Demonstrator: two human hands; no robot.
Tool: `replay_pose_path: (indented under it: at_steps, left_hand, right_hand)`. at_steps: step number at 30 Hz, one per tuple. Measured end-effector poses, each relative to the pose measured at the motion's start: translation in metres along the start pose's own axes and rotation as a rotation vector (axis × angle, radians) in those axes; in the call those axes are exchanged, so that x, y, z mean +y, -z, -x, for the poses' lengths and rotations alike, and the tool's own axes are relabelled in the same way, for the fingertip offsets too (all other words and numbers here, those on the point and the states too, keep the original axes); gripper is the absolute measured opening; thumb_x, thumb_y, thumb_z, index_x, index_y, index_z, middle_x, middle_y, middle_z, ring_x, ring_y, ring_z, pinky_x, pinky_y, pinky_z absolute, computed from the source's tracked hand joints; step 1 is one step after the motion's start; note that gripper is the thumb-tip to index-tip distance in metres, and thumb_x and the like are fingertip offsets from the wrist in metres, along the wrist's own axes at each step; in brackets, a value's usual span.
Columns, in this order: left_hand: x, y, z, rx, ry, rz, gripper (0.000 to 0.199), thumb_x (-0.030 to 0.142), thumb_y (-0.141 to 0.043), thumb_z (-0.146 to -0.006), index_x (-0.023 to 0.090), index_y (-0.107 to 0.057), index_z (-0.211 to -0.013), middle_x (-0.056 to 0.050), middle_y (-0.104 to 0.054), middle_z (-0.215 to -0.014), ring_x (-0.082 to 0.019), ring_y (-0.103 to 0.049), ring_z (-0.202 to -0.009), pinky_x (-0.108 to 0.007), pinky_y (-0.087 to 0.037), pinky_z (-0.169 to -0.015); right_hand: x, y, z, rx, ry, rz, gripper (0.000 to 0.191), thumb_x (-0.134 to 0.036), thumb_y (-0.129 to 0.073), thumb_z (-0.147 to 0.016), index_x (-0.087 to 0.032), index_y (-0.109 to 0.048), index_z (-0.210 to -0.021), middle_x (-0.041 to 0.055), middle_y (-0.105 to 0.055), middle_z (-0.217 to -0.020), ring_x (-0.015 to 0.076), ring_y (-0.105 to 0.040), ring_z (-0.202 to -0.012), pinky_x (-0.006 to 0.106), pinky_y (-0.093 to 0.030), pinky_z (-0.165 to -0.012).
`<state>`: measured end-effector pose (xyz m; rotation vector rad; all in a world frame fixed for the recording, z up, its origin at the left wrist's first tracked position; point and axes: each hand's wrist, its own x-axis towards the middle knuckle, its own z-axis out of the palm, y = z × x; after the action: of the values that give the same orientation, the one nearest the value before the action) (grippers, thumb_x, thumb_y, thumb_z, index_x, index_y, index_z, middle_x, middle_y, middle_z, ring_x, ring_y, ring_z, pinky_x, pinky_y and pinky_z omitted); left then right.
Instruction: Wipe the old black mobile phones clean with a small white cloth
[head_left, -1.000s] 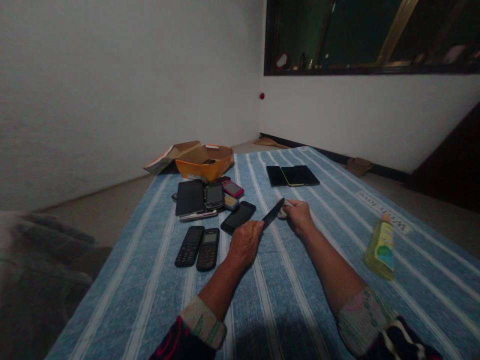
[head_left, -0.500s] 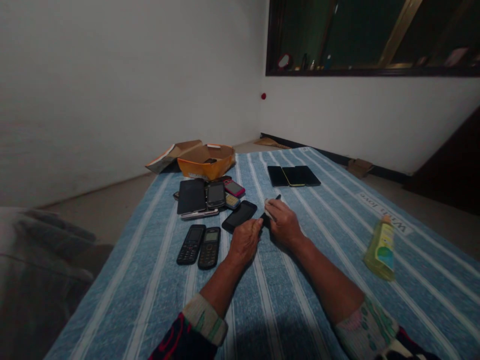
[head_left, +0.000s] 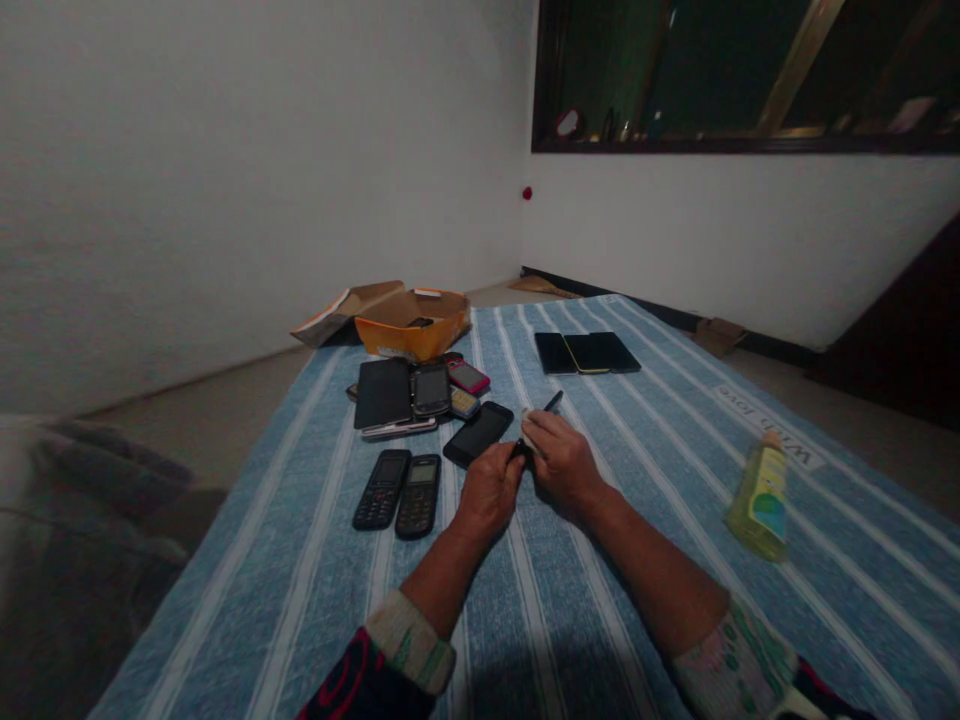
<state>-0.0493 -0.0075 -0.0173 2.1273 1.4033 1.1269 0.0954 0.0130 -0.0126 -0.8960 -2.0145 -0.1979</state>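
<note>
My left hand (head_left: 491,487) is closed on the near end of a slim dark phone (head_left: 554,402), which is tilted and mostly covered by fingers. My right hand (head_left: 562,455) curls around its middle, pressing a small pale cloth (head_left: 528,428) against it. Just left of my fingers lies a black touchscreen phone (head_left: 478,434), flat on the striped cloth. Two keypad phones, one on the left (head_left: 382,489) and one on the right (head_left: 418,496), rest side by side near my left wrist.
A pile of phones (head_left: 384,392) lies in front of an open orange box (head_left: 420,335). Dark phones (head_left: 600,352) sit in a row at the far right. A bottle of yellow-green liquid (head_left: 759,505) is on the right. Blue striped cloth (head_left: 300,560) covers the surface.
My right hand has slid slightly down and left along the phone with the pale cloth, baring more of the far end. My left hand stays nearly in place.
</note>
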Motion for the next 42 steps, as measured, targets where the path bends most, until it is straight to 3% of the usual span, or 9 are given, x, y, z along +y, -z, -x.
replay_pose_path:
  at_steps: [4, 8, 14, 19, 25, 29, 34, 42]
  left_hand:
    - [-0.006, -0.002, 0.0, 0.027, -0.008, -0.011, 0.021, 0.016, -0.04, -0.085, 0.019, -0.057, -0.074, -0.003, -0.061, -0.073, -0.018, -0.059, -0.071, -0.03, -0.048, -0.069]
    - [-0.006, -0.003, 0.0, 0.041, -0.02, -0.044, 0.022, 0.017, -0.04, -0.087, 0.018, -0.058, -0.075, -0.004, -0.062, -0.074, -0.018, -0.06, -0.071, -0.03, -0.049, -0.069]
    - [0.001, -0.001, 0.002, 0.124, -0.087, -0.119, 0.02, 0.023, -0.043, -0.092, 0.018, -0.062, -0.096, -0.006, -0.067, -0.084, -0.019, -0.064, -0.079, -0.029, -0.05, -0.073]
    - [0.01, 0.01, -0.001, 0.211, -0.155, -0.274, 0.024, 0.026, -0.039, -0.096, 0.017, -0.061, -0.1, -0.006, -0.067, -0.084, -0.018, -0.065, -0.079, -0.027, -0.049, -0.071]
    - [0.038, 0.033, -0.011, 0.126, -0.154, -0.532, 0.021, 0.024, -0.042, -0.095, 0.019, -0.062, -0.09, -0.005, -0.067, -0.081, -0.018, -0.064, -0.073, -0.025, -0.044, -0.061]
    - [0.057, 0.04, -0.02, 0.018, -0.098, -0.608, 0.022, 0.023, -0.043, -0.094, 0.018, -0.063, -0.087, -0.006, -0.067, -0.079, -0.02, -0.064, -0.072, -0.027, -0.042, -0.06]
    - [0.068, 0.035, -0.033, -0.056, -0.04, -0.608, 0.023, 0.022, -0.042, -0.095, 0.018, -0.064, -0.089, -0.008, -0.068, -0.084, -0.022, -0.065, -0.074, -0.028, -0.042, -0.06]
    - [0.057, 0.013, -0.041, 0.082, -0.149, -0.371, 0.012, 0.019, -0.051, -0.09, 0.019, -0.063, -0.093, -0.005, -0.068, -0.085, -0.019, -0.065, -0.08, -0.027, -0.048, -0.072]
  right_hand:
    - [-0.017, -0.001, 0.002, -0.031, 0.065, -0.002, 0.027, -0.012, -0.042, -0.092, -0.016, -0.066, -0.104, 0.0135, -0.065, -0.112, 0.0218, -0.059, -0.097, 0.035, -0.051, -0.086]
    - [-0.015, 0.001, 0.003, -0.022, 0.054, -0.011, 0.028, -0.012, -0.043, -0.091, -0.016, -0.066, -0.105, 0.0134, -0.065, -0.113, 0.0221, -0.06, -0.1, 0.036, -0.052, -0.088]
    - [0.009, 0.004, 0.001, 0.118, -0.097, -0.132, 0.034, -0.01, -0.048, -0.085, -0.02, -0.068, -0.11, 0.0104, -0.067, -0.109, 0.0212, -0.062, -0.104, 0.037, -0.053, -0.091]
    - [-0.001, 0.01, -0.007, 0.219, -0.134, -0.235, 0.035, -0.008, -0.049, -0.084, -0.021, -0.069, -0.11, 0.0093, -0.068, -0.107, 0.0188, -0.064, -0.101, 0.034, -0.054, -0.089]
    - [-0.02, 0.024, -0.021, 0.284, -0.15, -0.297, 0.035, -0.009, -0.051, -0.084, -0.022, -0.069, -0.11, 0.0076, -0.068, -0.104, 0.0177, -0.065, -0.098, 0.033, -0.055, -0.088]
    - [-0.021, 0.03, -0.022, 0.291, -0.053, -0.223, 0.036, -0.009, -0.047, -0.087, -0.021, -0.066, -0.115, 0.0107, -0.067, -0.109, 0.0194, -0.063, -0.104, 0.036, -0.055, -0.089]
    - [-0.009, 0.032, -0.022, 0.271, 0.047, -0.101, 0.036, -0.008, -0.045, -0.089, -0.017, -0.064, -0.117, 0.0144, -0.065, -0.113, 0.0224, -0.061, -0.109, 0.038, -0.055, -0.09]
    - [0.008, 0.036, -0.024, 0.342, -0.127, -0.075, 0.033, -0.012, -0.049, -0.086, -0.02, -0.068, -0.112, 0.0103, -0.068, -0.103, 0.0212, -0.064, -0.099, 0.037, -0.055, -0.087]
